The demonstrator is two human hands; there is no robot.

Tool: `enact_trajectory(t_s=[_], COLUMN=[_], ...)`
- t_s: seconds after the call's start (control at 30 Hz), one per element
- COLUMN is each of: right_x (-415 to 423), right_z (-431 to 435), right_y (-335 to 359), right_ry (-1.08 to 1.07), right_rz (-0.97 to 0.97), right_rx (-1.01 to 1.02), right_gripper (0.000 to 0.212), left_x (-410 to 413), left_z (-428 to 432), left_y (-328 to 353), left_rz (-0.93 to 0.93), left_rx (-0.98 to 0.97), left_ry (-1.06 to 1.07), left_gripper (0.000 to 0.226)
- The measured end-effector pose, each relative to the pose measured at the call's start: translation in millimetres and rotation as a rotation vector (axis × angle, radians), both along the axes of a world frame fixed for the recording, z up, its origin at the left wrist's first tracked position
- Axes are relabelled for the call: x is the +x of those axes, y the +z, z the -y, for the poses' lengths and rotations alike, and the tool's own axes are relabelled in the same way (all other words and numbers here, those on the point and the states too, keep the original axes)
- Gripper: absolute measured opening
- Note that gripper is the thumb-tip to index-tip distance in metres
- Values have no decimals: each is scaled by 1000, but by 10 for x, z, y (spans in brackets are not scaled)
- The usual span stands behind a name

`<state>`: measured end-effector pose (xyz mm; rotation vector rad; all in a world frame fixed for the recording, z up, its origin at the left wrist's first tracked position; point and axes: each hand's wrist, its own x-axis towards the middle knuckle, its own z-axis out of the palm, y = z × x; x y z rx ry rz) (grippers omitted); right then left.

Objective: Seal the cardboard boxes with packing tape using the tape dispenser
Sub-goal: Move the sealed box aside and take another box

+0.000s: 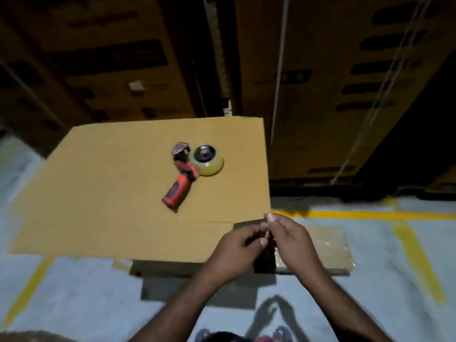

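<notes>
A brown cardboard box (103, 193) lies in front of me with its top flaps laid flat. On it rests a red and black tape dispenser (183, 174) with a roll of clear tape (208, 161), its handle pointing toward me. My left hand (234, 250) and my right hand (290, 238) meet just off the box's near right corner, fingers curled and fingertips close together. The blur hides whether anything is pinched between them. Neither hand touches the dispenser.
Tall stacks of dark printed cartons (333, 82) rise behind the box. A flat pack wrapped in clear plastic (328, 250) lies on the grey floor under my right hand. Yellow lines (370, 214) are painted on the floor. My feet show at the bottom edge.
</notes>
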<state>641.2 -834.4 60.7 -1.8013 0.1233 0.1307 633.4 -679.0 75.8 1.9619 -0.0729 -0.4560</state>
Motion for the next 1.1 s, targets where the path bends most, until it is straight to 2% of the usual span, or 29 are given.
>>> enact_trajectory(t_s=[0.1,0.23,0.37,0.43,0.57,0.67,0.73,0.87,0.97,1.1], right_x=[-72,-242,-546,-767,-1236,-1551,-1718,-1940,-2085,-2345], right_z=[-605,-1658,-2857,-3432,-4421,-4998,-5311,-5820,-6150,-6595], right_y=[110,148,65,-1,-150,-174,-227,-356,-388,-350], right_ry=[121,270,491,625,871,1030,1128,1308,1465,1617], right_rz=[48,9,-10,-36,-84,-129,-139,-126,-114,-130], right_rx=[-10,-4,-43,-93,-129,-135,-124,-177,-203,-180], right_gripper=[36,45,29,30,33,23,19,32,51,58], left_x=[-333,-875,-1528,-1900,-2680,-3209,-3485,-3931,-4157,-4437], left_z=[-602,-1546,-2703,-3270,-4128,-4472,-4623,-4800,-4845,-4935], left_y=[31,59,-1,-65,-258,-296,-319,-428,-470,-427], left_rz=[-10,-11,-23,-28,-62,-82,-101,-133,-174,-137], left_rx=[-21,-5,23,50,43,-4,-34,-29,-36,-36], left_ry=[162,406,616,767,1086,1275,1389,1620,1744,1921], left_gripper=[32,26,26,32,24,30,25,25,24,23])
